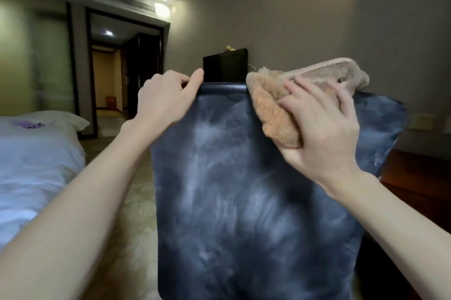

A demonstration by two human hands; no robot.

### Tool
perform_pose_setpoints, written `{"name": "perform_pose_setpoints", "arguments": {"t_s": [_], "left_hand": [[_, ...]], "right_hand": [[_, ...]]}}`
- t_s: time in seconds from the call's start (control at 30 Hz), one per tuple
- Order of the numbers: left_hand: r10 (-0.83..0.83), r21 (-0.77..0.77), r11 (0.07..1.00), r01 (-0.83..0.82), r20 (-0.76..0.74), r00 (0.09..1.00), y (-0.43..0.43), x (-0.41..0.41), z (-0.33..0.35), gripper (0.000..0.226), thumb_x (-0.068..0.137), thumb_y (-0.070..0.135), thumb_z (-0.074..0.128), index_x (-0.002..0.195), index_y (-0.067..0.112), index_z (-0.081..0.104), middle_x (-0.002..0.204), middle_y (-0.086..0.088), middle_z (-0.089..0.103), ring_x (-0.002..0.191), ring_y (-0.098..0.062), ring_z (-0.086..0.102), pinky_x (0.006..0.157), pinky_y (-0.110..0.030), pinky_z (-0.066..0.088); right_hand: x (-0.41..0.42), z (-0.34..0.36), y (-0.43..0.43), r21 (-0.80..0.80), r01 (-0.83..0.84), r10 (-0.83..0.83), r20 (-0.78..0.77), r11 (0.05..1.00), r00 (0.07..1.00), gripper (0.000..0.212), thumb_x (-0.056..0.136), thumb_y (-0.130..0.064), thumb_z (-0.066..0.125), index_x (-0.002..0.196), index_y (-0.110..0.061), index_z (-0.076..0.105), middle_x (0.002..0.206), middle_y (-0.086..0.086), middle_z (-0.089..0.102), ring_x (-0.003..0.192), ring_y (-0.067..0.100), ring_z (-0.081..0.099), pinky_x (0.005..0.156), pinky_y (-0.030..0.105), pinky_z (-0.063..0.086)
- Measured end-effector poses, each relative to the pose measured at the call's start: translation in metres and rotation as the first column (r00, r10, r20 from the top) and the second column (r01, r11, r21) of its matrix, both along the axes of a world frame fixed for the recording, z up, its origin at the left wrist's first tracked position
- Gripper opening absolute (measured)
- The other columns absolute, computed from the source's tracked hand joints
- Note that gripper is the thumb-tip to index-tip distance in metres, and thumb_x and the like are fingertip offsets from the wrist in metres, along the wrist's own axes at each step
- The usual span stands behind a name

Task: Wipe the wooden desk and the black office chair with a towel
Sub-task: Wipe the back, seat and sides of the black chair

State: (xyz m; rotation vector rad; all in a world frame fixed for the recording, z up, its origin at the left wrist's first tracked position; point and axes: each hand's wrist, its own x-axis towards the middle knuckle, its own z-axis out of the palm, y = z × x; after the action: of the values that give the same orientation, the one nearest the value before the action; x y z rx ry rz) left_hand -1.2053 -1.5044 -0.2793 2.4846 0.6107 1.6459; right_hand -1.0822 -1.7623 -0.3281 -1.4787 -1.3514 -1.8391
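Observation:
The black office chair [244, 190] fills the centre, its leather backrest facing me with pale smears across it. My left hand [166, 97] grips the top left edge of the backrest. My right hand [317, 124] presses a bunched tan towel [275, 114] against the top right of the backrest, part of the towel draped over the top edge. A corner of the dark wooden desk [419, 177] shows at the right, behind the chair.
A bed with white bedding [36, 165] lies at the left. A black screen [225, 65] stands behind the chair against the grey wall. An open doorway [109, 75] leads to a corridor at the back. Pale patterned floor [131, 214] runs between bed and chair.

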Motion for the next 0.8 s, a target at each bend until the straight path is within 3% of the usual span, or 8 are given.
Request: {"name": "perform_pose_setpoints", "arguments": {"t_s": [0.13, 0.23, 0.3, 0.37, 0.5, 0.67, 0.8], "left_hand": [[-0.083, 0.022, 0.996, 0.084, -0.008, 0.996, 0.0, -0.005, -0.004, 0.064, 0.105, 0.063, 0.029, 0.075, 0.019, 0.064, 0.065, 0.002, 0.061, 0.07, -0.021, 0.059, 0.061, -0.036, 0.042], [-0.096, -0.008, 0.995, 0.096, 0.015, 0.995, -0.001, -0.004, -0.007, 0.063, 0.106, 0.061, 0.032, 0.081, 0.015, 0.066, 0.073, -0.002, 0.065, 0.078, -0.027, 0.061, 0.071, -0.042, 0.05], [-0.109, -0.002, 0.994, 0.109, 0.024, 0.994, 0.001, -0.005, -0.009, 0.062, 0.106, 0.06, 0.032, 0.077, 0.016, 0.063, 0.072, -0.001, 0.064, 0.077, -0.026, 0.06, 0.07, -0.041, 0.049], [-0.12, 0.01, 0.993, 0.12, 0.022, 0.993, 0.003, -0.007, -0.01, 0.061, 0.106, 0.06, 0.031, 0.075, 0.017, 0.061, 0.069, 0.0, 0.062, 0.073, -0.024, 0.059, 0.064, -0.038, 0.044], [-0.099, 0.007, 0.995, 0.098, 0.028, 0.995, 0.004, -0.006, -0.012, 0.062, 0.104, 0.062, 0.031, 0.076, 0.016, 0.062, 0.068, 0.0, 0.062, 0.07, -0.017, 0.057, 0.061, -0.035, 0.039], [-0.034, -0.004, 0.999, 0.034, 0.019, 0.999, 0.0, -0.002, -0.009, 0.059, 0.104, 0.061, 0.032, 0.071, 0.019, 0.057, 0.062, 0.0, 0.055, 0.063, -0.012, 0.051, 0.055, -0.031, 0.031], [-0.041, -0.019, 0.999, 0.042, 0.059, 0.997, -0.009, -0.004, -0.01, 0.058, 0.105, 0.058, 0.032, 0.075, 0.02, 0.063, 0.063, 0.001, 0.055, 0.067, -0.015, 0.053, 0.059, -0.031, 0.033]], "right_hand": [[-0.005, 0.022, -0.007, -0.173, 0.208, -0.2, 0.065, 0.963, 0.978, 0.053, 0.082, -0.053, 0.067, 0.118, -0.014, 0.07, 0.141, 0.011, 0.062, 0.121, 0.034, 0.062, 0.093, 0.049, 0.039], [-0.011, 0.034, -0.009, -0.267, 0.272, -0.259, 0.084, 0.925, 0.962, 0.061, 0.08, -0.065, 0.062, 0.119, -0.019, 0.069, 0.156, 0.016, 0.048, 0.141, 0.039, 0.046, 0.105, 0.06, 0.033], [-0.016, 0.036, -0.01, -0.352, 0.244, -0.262, -0.001, 0.904, 0.965, 0.063, 0.08, -0.07, 0.059, 0.12, -0.021, 0.066, 0.163, 0.015, 0.039, 0.153, 0.04, 0.031, 0.115, 0.071, 0.024], [-0.018, 0.036, -0.011, -0.396, 0.236, -0.279, -0.054, 0.887, 0.959, 0.061, 0.083, -0.068, 0.057, 0.121, -0.021, 0.063, 0.16, 0.011, 0.045, 0.149, 0.037, 0.04, 0.114, 0.068, 0.031], [-0.011, 0.03, -0.008, -0.284, 0.278, -0.287, 0.011, 0.918, 0.958, 0.064, 0.082, -0.058, 0.062, 0.13, -0.015, 0.058, 0.149, 0.009, 0.055, 0.128, 0.036, 0.056, 0.098, 0.053, 0.041], [-0.001, 0.023, -0.002, -0.129, 0.37, -0.379, -0.048, 0.92, 0.924, 0.097, 0.078, -0.053, 0.062, 0.161, -0.014, 0.029, 0.132, 0.014, 0.055, 0.107, 0.038, 0.051, 0.084, 0.05, 0.039], [-0.008, 0.023, 0.011, -0.066, 0.421, -0.426, -0.134, 0.905, 0.895, 0.096, 0.073, -0.054, 0.069, 0.154, -0.013, 0.04, 0.12, 0.02, 0.054, 0.104, 0.039, 0.05, 0.081, 0.05, 0.037]]}}
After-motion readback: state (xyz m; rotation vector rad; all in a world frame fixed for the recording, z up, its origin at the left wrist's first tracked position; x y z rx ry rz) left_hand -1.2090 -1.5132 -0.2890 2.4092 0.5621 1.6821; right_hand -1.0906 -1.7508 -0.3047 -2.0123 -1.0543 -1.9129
